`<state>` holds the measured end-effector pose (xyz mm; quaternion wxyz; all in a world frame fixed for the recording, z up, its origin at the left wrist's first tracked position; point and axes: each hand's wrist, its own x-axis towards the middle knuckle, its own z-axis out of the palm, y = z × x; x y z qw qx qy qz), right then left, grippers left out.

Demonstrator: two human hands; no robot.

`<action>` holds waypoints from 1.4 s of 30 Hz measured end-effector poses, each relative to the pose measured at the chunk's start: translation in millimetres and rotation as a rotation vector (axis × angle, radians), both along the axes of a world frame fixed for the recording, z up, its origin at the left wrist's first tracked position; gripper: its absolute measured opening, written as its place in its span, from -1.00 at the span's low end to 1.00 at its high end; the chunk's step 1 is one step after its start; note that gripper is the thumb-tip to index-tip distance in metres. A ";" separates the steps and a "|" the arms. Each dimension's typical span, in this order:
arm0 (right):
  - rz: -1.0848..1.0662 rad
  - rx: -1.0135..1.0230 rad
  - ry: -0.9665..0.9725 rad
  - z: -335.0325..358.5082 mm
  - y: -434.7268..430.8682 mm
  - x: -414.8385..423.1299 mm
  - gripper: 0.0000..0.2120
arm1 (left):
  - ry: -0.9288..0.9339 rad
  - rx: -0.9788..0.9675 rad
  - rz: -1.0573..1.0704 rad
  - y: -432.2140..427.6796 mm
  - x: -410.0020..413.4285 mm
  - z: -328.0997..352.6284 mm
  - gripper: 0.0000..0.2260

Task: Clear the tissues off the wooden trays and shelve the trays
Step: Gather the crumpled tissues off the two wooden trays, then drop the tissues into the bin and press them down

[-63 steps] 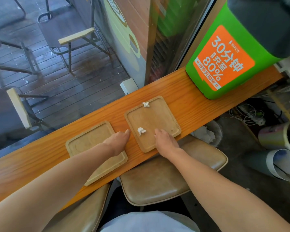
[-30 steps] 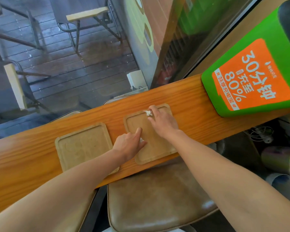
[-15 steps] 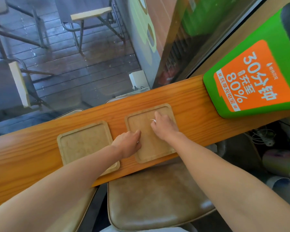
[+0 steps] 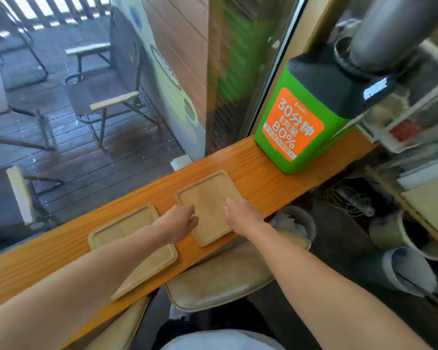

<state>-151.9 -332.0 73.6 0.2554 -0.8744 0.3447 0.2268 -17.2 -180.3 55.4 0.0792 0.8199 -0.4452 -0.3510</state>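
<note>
Two square wooden trays lie on the orange wooden counter [image 4: 258, 183]. The right tray [image 4: 208, 195] shows a bare surface with no tissue on it. The left tray [image 4: 122, 231] is also bare, and my left forearm crosses its near corner. My left hand [image 4: 180, 223] is curled at the right tray's left edge, with a small white bit of tissue [image 4: 194, 218] at its fingertips. Over the same tray's right edge, my right hand [image 4: 240, 215] is closed with its fingers bent inward. The tissue inside it is hidden.
A green and orange charging kiosk [image 4: 296, 130] stands on the counter's right end. Below the counter are a brown cushioned stool [image 4: 225, 271], a bin holding crumpled paper [image 4: 293, 223], cables and rolled tubes [image 4: 402, 271]. Window glass runs along the counter's far edge.
The two tissues that lay on the right tray are gone from its surface. Both hands closed over them and have drawn back toward the tray's near half.
</note>
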 end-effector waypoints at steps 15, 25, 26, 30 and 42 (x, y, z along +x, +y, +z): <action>-0.238 -0.149 -0.312 90.6 49.5 -138.2 -0.80 | -0.177 -0.210 -0.184 -7.6 -100.8 94.4 -0.84; -0.308 -0.177 -0.356 83.0 -10.4 -306.6 -0.90 | -0.262 -0.253 -0.275 -92.2 -247.1 123.2 -0.85; -0.333 -0.170 -0.332 77.6 -17.8 -329.3 -0.89 | -0.249 -0.237 -0.291 -102.7 -267.3 123.1 -0.86; -0.406 -0.162 -0.260 57.9 -47.1 -412.9 -0.82 | -0.184 -0.165 -0.345 -136.0 -339.0 116.8 -0.84; -0.414 -0.070 -0.145 2.7 -82.6 -460.1 -0.72 | -0.157 -0.012 -0.388 -150.5 -388.5 55.4 -0.86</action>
